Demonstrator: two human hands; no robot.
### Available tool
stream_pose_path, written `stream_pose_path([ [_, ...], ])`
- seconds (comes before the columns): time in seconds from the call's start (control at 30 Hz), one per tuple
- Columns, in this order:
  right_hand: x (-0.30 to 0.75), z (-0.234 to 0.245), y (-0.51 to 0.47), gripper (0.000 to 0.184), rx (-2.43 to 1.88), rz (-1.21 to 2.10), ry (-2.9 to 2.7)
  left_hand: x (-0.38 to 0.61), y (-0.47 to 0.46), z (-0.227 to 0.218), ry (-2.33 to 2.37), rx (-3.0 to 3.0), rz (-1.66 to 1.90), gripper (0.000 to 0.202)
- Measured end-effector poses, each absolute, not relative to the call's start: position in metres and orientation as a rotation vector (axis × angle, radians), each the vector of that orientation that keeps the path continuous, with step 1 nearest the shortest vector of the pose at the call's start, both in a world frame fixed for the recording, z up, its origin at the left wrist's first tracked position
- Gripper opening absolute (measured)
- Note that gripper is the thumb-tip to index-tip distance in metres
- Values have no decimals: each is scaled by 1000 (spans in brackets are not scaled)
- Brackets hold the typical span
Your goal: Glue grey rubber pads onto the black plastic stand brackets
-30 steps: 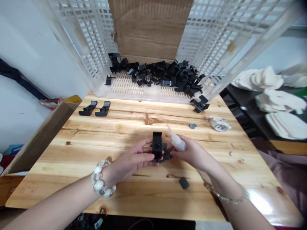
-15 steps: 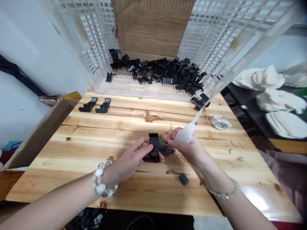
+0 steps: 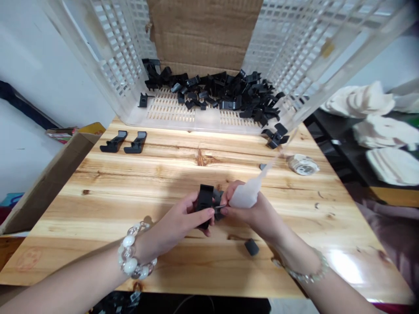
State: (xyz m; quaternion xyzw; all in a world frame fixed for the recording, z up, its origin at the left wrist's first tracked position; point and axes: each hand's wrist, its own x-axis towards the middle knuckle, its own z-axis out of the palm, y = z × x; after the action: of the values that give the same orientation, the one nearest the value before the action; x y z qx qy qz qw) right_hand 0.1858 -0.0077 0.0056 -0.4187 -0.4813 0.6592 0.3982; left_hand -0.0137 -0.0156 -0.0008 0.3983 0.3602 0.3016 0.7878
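My left hand (image 3: 186,216) is closed around a black plastic bracket (image 3: 205,198), thumb across its front. Tucked in my right hand (image 3: 244,209) is a white squeeze bottle (image 3: 245,195), its thin nozzle slanting up and away to the right. The fingertips of that hand pinch a small, thin grey piece (image 3: 220,206) against or close beside the bracket; contact cannot be made out. Behind the fingers lie small dark pieces (image 3: 218,196), partly hidden. A dark grey square pad (image 3: 252,247) rests nearer me on the wooden table (image 3: 157,183).
A white plastic crate (image 3: 209,118) with many black parts (image 3: 225,89) stands at the back, cardboard inside it. Two brackets (image 3: 135,143) lie at the left, another group of black parts (image 3: 276,136) at the right. Beside these sits a tape roll (image 3: 303,165).
My right hand has moved left and slightly down, bringing the small grey piece to the bracket. The bracket has shifted a little left and down in my left hand. The view has tilted slightly.
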Motion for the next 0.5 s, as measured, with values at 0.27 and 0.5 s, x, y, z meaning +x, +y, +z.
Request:
stream_pose_path([
  [0.27,185,2,-10,25,-1071,1664,-1179,-16,-16,-1,990,1059,632,28],
  [0.5,185,1,-10,29,-1066,1729,-1141,-17,-14,7,1096,1239,695,23],
])
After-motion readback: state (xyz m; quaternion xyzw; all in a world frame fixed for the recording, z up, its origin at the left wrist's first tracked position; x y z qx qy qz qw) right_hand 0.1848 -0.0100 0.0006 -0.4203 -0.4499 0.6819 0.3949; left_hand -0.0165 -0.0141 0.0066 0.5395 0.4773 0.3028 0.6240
